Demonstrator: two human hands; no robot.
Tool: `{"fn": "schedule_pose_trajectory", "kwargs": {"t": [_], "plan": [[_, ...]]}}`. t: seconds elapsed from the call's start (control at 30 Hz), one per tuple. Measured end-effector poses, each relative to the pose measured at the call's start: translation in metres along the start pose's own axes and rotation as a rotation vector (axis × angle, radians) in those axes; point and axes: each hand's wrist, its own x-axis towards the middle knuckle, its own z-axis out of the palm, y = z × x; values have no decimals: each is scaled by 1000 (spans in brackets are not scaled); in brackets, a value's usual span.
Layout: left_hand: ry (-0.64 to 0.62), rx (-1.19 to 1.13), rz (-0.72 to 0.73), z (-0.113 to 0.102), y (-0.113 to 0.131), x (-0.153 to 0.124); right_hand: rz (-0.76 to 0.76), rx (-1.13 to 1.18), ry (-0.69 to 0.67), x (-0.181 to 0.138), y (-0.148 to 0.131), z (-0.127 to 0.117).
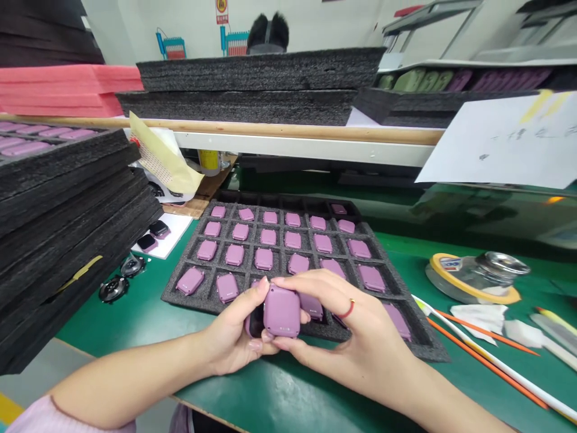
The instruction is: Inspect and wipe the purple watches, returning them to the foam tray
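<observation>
Both grips are clenched on a mauve rounded-rectangle watch case (282, 311). The left hand (234, 328) cups its left edge, with a dark piece (256, 322) against it, and the right hand (347, 319) pinches the right edge. The case sits just over the near part of the black foam tray (174, 294), long axis roughly upright in view, pointing away from the person, flat mauve face toward the camera. Most tray pockets hold mauve cases (264, 258); the back row looks vacant except for one case at its right end; near pockets are partly hidden by the hands. Left of the tray, on the green counter (135, 325): two dark-faced units (153, 234) on a white card (178, 228), and a black foam stack (67, 210).
</observation>
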Motion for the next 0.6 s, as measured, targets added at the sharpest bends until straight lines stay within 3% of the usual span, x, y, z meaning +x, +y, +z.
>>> {"fn": "schedule_pose_trajectory", "kwargs": {"t": [0.17, 0.27, 0.37, 0.6], "plan": [[10, 107, 22, 0, -7, -1, 243, -241, 82, 7, 32, -21], [12, 188, -18, -3, -6, -1, 393, -379, -114, 7, 53, -32], [-12, 243, 2, -6, -3, -1, 435, -425, -337, 5, 64, -35], [59, 391, 18, 0, -4, -7, 410, -480, -475, 9, 58, -40]]}}
